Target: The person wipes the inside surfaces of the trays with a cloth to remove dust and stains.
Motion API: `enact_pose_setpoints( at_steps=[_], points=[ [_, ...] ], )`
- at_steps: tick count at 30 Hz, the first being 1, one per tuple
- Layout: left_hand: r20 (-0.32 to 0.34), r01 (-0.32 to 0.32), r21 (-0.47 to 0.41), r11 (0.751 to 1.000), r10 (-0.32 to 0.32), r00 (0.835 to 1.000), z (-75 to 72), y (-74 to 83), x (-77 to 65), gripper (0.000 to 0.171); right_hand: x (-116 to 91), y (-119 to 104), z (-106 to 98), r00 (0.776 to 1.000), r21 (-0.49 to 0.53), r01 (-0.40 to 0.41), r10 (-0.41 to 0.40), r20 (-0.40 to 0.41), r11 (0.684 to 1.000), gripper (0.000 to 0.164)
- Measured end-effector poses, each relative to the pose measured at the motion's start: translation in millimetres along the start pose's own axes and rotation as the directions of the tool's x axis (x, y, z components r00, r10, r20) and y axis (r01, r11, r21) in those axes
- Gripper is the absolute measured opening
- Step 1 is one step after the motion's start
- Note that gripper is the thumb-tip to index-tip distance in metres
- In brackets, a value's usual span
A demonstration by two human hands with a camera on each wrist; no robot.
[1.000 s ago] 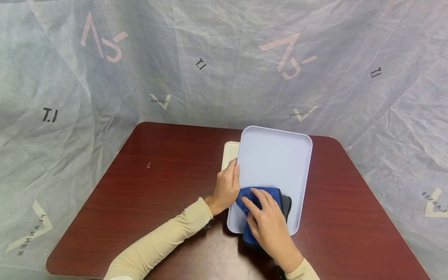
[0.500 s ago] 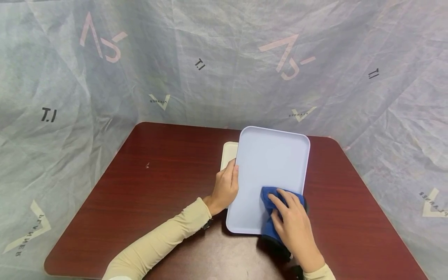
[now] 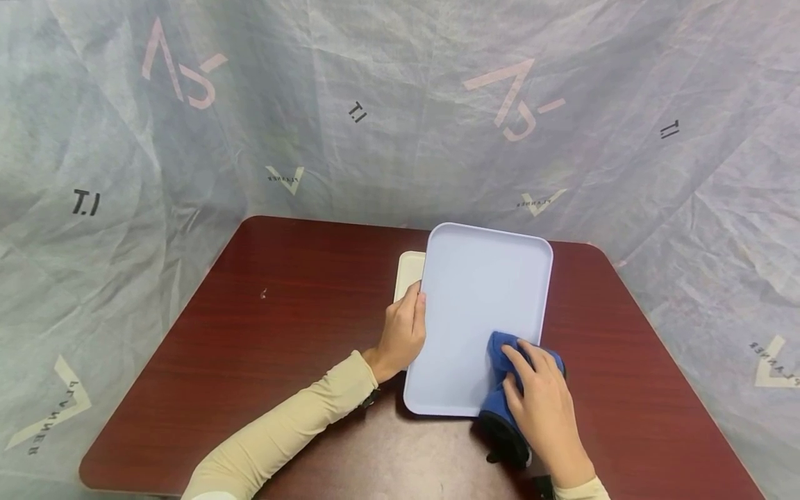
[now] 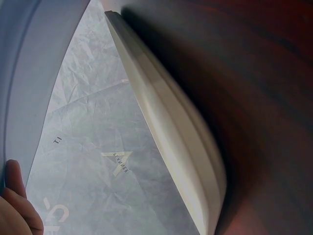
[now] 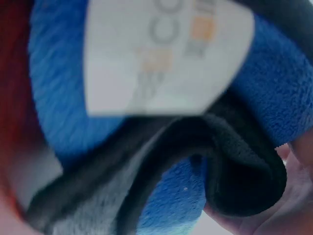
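Note:
A pale lavender tray (image 3: 478, 292) is held tilted up over the table, and my left hand (image 3: 402, 335) grips its left edge. The fingers (image 4: 22, 210) show at that tray's rim in the left wrist view. My right hand (image 3: 544, 403) holds a blue cloth (image 3: 498, 357) with black edging against the tray's lower right part. Part of the cloth hangs past the tray's bottom edge. Close up in the right wrist view, the cloth (image 5: 58, 103) shows grey folds and a white label (image 5: 161, 63).
Behind the lavender tray, a cream tray (image 3: 409, 269) lies on the dark red-brown table (image 3: 300, 292), mostly hidden. A grey printed sheet (image 3: 387, 160) hangs around the back and sides. A small mark or scrap (image 3: 264, 294) is on the table at left.
My right hand has slid the cloth rightward across the lower part of the lavender tray to its right edge. The left hand and tray have stayed nearly still.

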State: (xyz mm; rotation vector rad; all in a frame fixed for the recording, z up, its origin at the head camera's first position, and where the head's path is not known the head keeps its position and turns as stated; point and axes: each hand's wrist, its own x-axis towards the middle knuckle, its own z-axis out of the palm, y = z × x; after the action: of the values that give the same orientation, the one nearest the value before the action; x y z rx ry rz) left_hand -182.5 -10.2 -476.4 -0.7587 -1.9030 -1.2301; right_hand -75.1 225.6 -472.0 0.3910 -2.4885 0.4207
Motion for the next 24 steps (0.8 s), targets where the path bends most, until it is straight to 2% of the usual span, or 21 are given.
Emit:
enact_pose_setpoints(
  at_steps=[4, 12, 24],
  points=[
    [-0.004, 0.001, 0.0, 1.0, -0.001, 1.0, -0.1, 1.0, 1.0, 0.027, -4.5, -2.1, 0.2, 1.0, -0.011, -0.007, 0.008, 0.024, 1.0, 0.041],
    [-0.019, -0.004, -0.008, 1.0, 0.004, 1.0, -1.7, 2.2, 2.7, 0.027, -8.0, -9.3, 6.5, 1.0, -0.003, 0.014, -0.014, 0.014, 1.0, 0.041],
    [-0.014, 0.007, -0.008, 1.0, -0.007, 1.0, -1.3, 3.8, 0.7, 0.028, -1.3, -38.4, 17.5, 0.996, 0.029, 0.088, -0.088, -0.001, 0.996, 0.039]
  ],
)
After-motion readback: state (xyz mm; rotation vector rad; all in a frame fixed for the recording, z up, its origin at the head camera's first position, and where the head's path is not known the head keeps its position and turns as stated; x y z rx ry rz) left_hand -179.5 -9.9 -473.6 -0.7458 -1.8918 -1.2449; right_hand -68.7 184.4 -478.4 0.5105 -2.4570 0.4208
